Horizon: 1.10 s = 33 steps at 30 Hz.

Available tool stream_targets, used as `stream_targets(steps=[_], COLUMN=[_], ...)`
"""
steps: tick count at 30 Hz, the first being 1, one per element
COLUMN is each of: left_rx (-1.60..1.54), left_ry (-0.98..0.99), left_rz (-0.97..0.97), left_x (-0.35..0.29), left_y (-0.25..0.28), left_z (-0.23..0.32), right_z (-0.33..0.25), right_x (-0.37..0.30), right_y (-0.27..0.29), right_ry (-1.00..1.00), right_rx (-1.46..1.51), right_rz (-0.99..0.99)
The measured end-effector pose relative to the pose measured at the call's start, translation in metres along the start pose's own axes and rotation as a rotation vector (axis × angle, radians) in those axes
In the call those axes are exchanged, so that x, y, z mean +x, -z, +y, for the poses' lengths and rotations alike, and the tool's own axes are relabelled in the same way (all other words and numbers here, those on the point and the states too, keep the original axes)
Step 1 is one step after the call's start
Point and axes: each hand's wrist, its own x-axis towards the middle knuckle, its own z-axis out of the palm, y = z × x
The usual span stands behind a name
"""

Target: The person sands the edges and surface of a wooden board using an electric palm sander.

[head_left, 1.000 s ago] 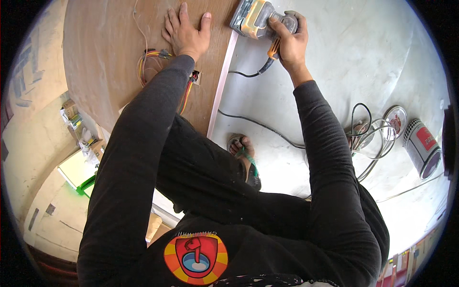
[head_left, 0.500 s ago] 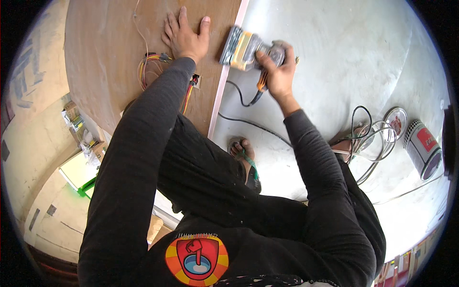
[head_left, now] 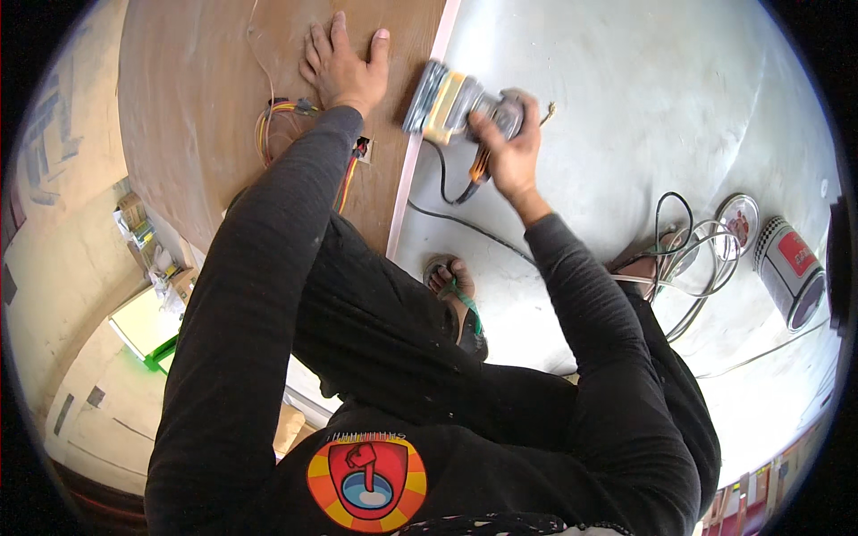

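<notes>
While the brown panel (head_left: 197, 116) is touched by the splayed left hand (head_left: 347, 76), the sander (head_left: 447, 105) is gripped by the right hand (head_left: 516, 159). Flat, even pressure is best applied.

Floor (head_left: 643, 62) pale grey, cloudy-streaked on right; bright glare (head_left: 760, 402) bleaches nearer stretch near-white. Left: beige surface (head_left: 96, 89), blue-grey smears (head_left: 40, 174); wall or floor, cannot tell from here. Nearer, pale surface (head_left: 121, 380), dark patches (head_left: 94, 396). Near-right corner: reddish slats (head_left: 742, 500), indistinct.
</notes>
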Motion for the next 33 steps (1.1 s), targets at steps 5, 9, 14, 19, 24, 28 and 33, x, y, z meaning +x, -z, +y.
stream_targets(steps=[5,9,14,19,24,28,33], left_rx=[-0.015,-0.014,-0.03,0.065,0.054,0.08,0.101], left_ry=[0.007,-0.001,0.006,0.07,0.075,0.09,0.093], left_rz=[-0.011,-0.004,0.001,-0.072,-0.062,-0.062,-0.057], left_x=[0.0,0.001,0.002,0.003,0.0,0.001,0.003], left_y=[0.002,0.0,0.009,0.016,0.014,0.013,0.014], left_z=[-0.002,-0.004,0.001,0.02,0.016,0.017,0.018], right_z=[0.027,0.026,-0.024,-0.019,0.031,0.032,0.037], right_x=[-0.051,-0.04,0.041,0.054,-0.034,-0.091,-0.051], right_y=[-0.003,-0.005,-0.004,0.004,0.0,-0.009,-0.004], right_ry=[-0.066,-0.084,0.088,0.068,0.043,-0.081,-0.046], right_rx=[0.084,0.136,0.017,0.06,-0.066,0.035,0.074], right_rz=[-0.075,-0.023,-0.001,-0.053,0.008,-0.037,0.001])
